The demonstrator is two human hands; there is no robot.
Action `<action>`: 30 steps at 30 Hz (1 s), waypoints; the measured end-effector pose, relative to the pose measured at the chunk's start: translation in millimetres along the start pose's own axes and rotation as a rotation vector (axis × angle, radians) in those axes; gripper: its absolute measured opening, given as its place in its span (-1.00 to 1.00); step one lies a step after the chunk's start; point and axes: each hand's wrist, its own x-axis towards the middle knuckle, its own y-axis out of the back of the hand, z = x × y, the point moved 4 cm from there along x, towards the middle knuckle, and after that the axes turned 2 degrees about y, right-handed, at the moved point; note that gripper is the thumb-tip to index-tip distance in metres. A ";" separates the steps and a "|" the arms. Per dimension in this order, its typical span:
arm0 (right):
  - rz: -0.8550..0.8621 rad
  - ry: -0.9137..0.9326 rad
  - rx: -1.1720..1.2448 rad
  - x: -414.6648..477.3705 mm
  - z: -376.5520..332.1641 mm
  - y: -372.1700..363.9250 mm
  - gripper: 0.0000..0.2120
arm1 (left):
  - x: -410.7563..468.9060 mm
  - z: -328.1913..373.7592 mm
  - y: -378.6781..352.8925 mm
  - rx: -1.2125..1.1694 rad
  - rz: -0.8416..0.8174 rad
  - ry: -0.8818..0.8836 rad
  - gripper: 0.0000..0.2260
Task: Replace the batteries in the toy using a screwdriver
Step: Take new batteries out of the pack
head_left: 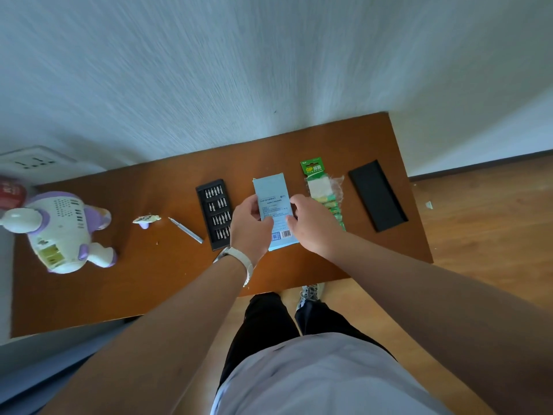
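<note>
Gripping blue box point(270, 191) w/ fingers of L hand point(251, 227) + R hand point(309, 227), frame centre; risk of knocking adjacent bit tray point(214, 214), spilling bits.

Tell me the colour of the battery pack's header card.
Battery pack header: green, head view.

Head-worn wide view, steeply down onto the table point(149, 280), probably from standing height.

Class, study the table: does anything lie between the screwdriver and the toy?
Yes: a small white-and-purple piece lies on the table between the screwdriver and the toy, touching neither. The left hand and right hand both grip a blue box.
</note>
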 end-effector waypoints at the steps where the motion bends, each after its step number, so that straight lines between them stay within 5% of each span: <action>1: 0.000 0.007 0.028 -2.4 2.1 4.8 -0.75 | -1.2 1.5 1.0 -0.014 0.008 0.009 -0.59; 5: 0.082 0.080 0.087 -19.3 15.9 40.8 -0.71 | -10.2 12.0 -1.6 -0.044 -0.017 -0.001 -0.66; 10: 0.210 -0.040 0.020 -29.6 66.0 88.8 -0.84 | -24.3 32.5 -23.1 0.183 -0.113 -0.253 -0.76; 20: -0.070 -0.020 -0.057 -6.3 86.2 91.1 -0.69 | -22.9 45.4 -72.2 0.301 -0.176 -0.214 -0.76; 30: -0.117 0.130 -0.051 20.6 78.9 78.1 -0.78 | -18.8 48.8 -80.5 0.343 -0.141 -0.222 -0.70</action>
